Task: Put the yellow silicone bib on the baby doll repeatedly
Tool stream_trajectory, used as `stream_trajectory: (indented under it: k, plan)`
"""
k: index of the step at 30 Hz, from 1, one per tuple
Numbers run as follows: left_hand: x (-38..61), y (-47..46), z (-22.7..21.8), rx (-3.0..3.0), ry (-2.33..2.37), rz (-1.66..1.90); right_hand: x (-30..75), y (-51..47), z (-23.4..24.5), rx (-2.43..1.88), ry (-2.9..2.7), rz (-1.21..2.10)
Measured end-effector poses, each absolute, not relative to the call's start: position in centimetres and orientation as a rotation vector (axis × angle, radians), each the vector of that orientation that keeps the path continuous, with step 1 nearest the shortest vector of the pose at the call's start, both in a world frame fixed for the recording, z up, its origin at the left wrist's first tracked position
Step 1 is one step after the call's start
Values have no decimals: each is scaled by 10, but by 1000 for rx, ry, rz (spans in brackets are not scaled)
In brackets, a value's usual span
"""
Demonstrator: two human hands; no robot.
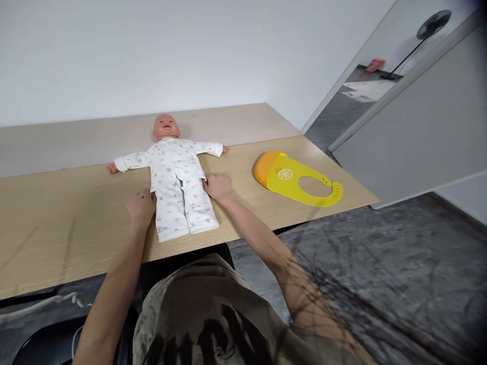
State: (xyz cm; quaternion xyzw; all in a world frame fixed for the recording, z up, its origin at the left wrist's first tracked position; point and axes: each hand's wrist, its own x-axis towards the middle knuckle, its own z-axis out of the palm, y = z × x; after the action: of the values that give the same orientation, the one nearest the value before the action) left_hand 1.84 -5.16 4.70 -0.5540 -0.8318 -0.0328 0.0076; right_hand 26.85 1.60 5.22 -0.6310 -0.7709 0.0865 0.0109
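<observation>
A baby doll (175,177) in white printed pyjamas lies on its back on the wooden table (64,218), head away from me and arms spread. My left hand (141,207) rests at the doll's hip, fingers curled against the trouser cloth. My right hand (217,186) touches the other hip, fingers closed at the pyjama edge. To the right lies a yellow and orange silicone bib (297,180), flat and untouched.
The table's right corner (371,200) ends near a grey panel (418,137). A white wall stands behind the table. Grey patterned floor (380,274) spreads to the right. A white cable (57,301) hangs below the table's front edge.
</observation>
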Motion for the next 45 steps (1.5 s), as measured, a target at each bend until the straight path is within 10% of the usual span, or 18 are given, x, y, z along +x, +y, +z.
stream_trajectory:
  k: [45]
  plan:
    - [12, -57, 40, -1718, -2602, -251, 272, 14, 47, -1911, -2310, 247]
